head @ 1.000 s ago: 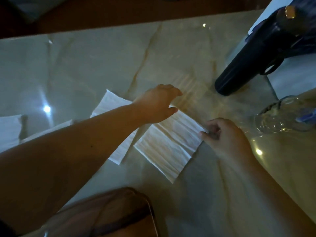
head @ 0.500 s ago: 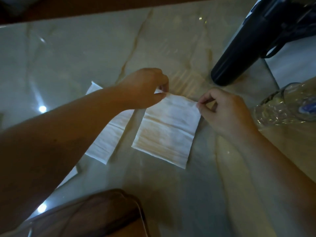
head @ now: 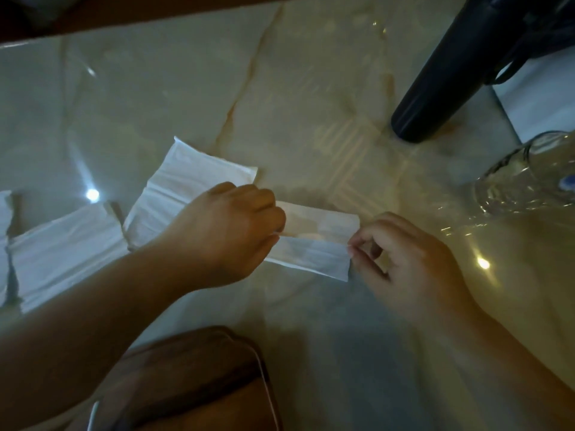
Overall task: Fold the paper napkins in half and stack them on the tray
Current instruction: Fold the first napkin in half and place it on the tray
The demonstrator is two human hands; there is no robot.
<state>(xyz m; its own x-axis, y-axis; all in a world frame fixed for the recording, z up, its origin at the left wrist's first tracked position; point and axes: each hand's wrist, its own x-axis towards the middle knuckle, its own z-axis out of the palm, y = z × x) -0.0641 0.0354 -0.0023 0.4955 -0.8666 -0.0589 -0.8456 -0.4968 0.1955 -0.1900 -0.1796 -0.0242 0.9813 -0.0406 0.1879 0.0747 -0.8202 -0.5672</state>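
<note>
A white paper napkin [head: 314,244] lies on the marble table, its far half doubled over toward me. My left hand [head: 230,234] pinches its left end and my right hand [head: 401,262] pinches its right end between thumb and forefinger. Behind my left hand another napkin [head: 193,181] lies flat, partly hidden by my hand. Further left a third napkin [head: 65,250] rests flat, and a sliver of one more napkin [head: 3,231] shows at the frame's left edge. No tray can be made out with certainty.
A dark bottle [head: 451,79] lies tilted at the upper right. A clear glass jug [head: 529,181] stands at the right edge. A brown rounded object [head: 193,384] sits at the table's near edge below my left arm. The glossy table [head: 311,88] reflects lights.
Both hands lifted the napkin's far edge and brought it toward me, doubling the napkin over. The view shifted, so more napkins show at the left.
</note>
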